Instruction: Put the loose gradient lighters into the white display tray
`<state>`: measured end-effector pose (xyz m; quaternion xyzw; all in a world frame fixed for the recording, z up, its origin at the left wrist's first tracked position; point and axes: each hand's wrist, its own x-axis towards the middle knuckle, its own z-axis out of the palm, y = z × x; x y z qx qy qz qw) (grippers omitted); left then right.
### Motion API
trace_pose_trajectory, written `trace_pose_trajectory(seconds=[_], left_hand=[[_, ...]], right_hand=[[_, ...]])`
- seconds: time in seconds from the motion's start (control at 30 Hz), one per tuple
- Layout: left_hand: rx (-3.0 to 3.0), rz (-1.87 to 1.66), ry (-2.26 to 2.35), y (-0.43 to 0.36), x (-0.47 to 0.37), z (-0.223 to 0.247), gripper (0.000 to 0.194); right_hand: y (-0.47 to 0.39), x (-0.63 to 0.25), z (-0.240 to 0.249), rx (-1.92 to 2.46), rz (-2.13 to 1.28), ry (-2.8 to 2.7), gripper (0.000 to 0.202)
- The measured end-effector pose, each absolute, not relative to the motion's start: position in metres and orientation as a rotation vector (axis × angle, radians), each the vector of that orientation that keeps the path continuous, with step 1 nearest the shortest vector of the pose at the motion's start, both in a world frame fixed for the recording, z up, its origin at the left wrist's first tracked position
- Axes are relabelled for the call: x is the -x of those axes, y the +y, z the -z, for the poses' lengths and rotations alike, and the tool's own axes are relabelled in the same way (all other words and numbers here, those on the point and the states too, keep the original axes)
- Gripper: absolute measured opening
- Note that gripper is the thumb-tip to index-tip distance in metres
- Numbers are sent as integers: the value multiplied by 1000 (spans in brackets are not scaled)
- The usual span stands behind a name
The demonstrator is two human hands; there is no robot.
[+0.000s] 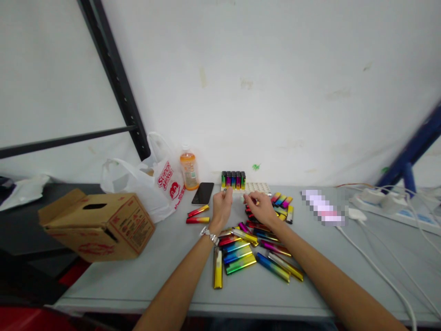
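Note:
My left hand is closed like a fist above the table, thumb on top; whatever is inside it is hidden. Facing it, my right hand has its fingers curled in a pinch, with a small gold-coloured bit showing among them that is too small to name. Just behind the hands, a row of upright lighters fills the left part of a white holed tray. Shiny metallic-coloured lighter sleeves lie in a loose pile below my wrists. More lighters lie beside my right hand.
Two red-and-gold sleeves and a dark phone lie left of my hands. Further left are an orange-labelled bottle, a white plastic bag and a cardboard box. White cables and a power strip occupy the right side.

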<state>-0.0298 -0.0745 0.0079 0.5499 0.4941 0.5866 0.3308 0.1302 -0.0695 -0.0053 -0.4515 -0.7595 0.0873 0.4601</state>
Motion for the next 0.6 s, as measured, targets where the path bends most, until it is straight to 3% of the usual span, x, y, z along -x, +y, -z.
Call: trace_pose_trajectory(seconds=[0.4, 0.6], left_hand=[[-1571, -1499, 1315, -78, 28, -8, 52], [-1586, -1509, 1394, -73, 26, -7, 42]], right_hand=[[-71, -129, 8, 1111, -304, -1840, 42], [-72, -128, 8, 1110, -364, -1839, 39]])
